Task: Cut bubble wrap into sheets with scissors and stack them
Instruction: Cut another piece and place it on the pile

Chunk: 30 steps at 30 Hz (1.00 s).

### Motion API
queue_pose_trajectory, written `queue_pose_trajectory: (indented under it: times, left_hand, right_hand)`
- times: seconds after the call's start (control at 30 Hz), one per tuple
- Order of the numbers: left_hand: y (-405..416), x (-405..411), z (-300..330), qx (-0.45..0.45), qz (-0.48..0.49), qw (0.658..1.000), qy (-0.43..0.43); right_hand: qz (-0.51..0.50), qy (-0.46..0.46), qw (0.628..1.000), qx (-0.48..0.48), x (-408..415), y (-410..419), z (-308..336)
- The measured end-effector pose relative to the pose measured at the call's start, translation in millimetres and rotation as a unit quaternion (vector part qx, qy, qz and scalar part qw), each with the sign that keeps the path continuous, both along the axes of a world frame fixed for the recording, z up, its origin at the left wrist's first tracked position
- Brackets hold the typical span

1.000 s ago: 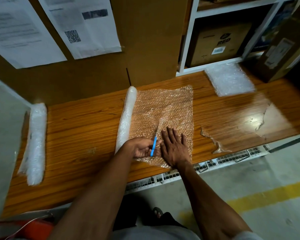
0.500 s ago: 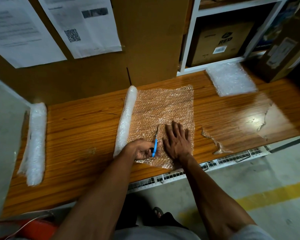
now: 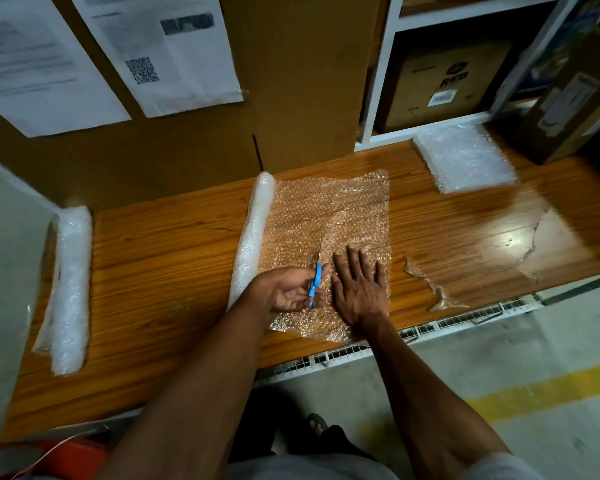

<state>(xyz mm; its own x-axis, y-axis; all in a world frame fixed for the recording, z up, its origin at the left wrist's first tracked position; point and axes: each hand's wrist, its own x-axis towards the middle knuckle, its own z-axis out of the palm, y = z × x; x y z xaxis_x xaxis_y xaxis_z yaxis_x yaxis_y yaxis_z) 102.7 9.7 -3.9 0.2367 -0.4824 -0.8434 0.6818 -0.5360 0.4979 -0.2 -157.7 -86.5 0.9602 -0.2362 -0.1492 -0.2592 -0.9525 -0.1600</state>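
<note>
Item: unrolled bubble wrap (image 3: 329,216), flat on wooden bench (image 3: 160,271), joined along its left edge to roll (image 3: 253,233). Roll's long axis from near bench edge toward back wall; cut line parallel to it, just right of roll.

Scissors (image 3: 316,271): blue handles low, thin blades pointing away toward back wall, tip about midway up the sheet. Blade gap too slim to judge.

Left hand (image 3: 288,289): palm turned up, fingers loosely curled, thumb and fingers through or round blue handles; exact finger placement in the loops not clear. Holds scissors.

Right hand (image 3: 359,285): flat, fingers straight and slightly spread, pressing sheet just right of blades. Grips nothing.

Key relation: uncut wrap straight ahead of blade tip, along the far direction; left hand the cutting hand, right hand the nearer anchor on the piece to be freed.

Judgement: cut partly done; far half of sheet probably uncut. Next move likely a straight advance away from body, parallel to roll.

Also present: stack of cut sheets (image 3: 465,157) at back right, well apart; second roll (image 3: 70,285) far left; torn clear scrap (image 3: 430,282) near right.
</note>
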Motion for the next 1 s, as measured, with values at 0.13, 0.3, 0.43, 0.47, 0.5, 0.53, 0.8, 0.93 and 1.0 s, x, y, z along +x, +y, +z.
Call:
queue_pose_trajectory:
  times: [0.13,0.3,0.43,0.47,0.5,0.53,0.8,0.93,1.0]
  left_hand:
    - [-4.5,1.8,-3.5,0.017,0.015,1.0,-0.018]
    - [-7.7,0.1,-9.8,0.002,0.054,0.998,-0.032]
    - [-8.4,-2.8,-14.3,0.011,0.09,0.995,-0.047]
    - [-8.9,-3.7,-13.8,0.01,0.092,0.995,-0.046]
    - [-9.2,-3.9,-12.9,0.007,0.094,0.995,-0.043]
    - [-9.0,-3.4,-12.7,0.006,0.096,0.995,-0.036]
    - [-4.6,5.3,-5.9,0.009,0.051,0.999,0.009]
    - [-8.5,14.5,3.4,-0.003,0.028,1.0,-0.002]
    - [-9.6,20.3,2.7,-0.008,0.032,0.999,-0.004]
  right_hand:
    - [0.002,-0.001,1.0,-0.005,1.2,-1.4,-1.4]
    - [0.001,-0.003,1.0,-0.008,-0.2,-0.8,-1.4]
    - [0.004,0.004,1.0,-0.01,1.0,-1.3,-0.7]
    - [0.005,0.006,1.0,-0.01,1.0,-1.5,-0.7]
    - [0.006,0.008,1.0,-0.011,1.2,-1.6,-0.5]
    - [0.005,0.01,1.0,-0.009,1.5,-1.5,-0.2]
    - [-0.01,0.024,0.999,0.025,11.2,-2.0,1.7]
    - [-0.004,0.031,0.999,0.021,11.4,-4.1,5.5]
    - [-0.001,0.031,0.999,0.015,10.0,-3.6,6.7]
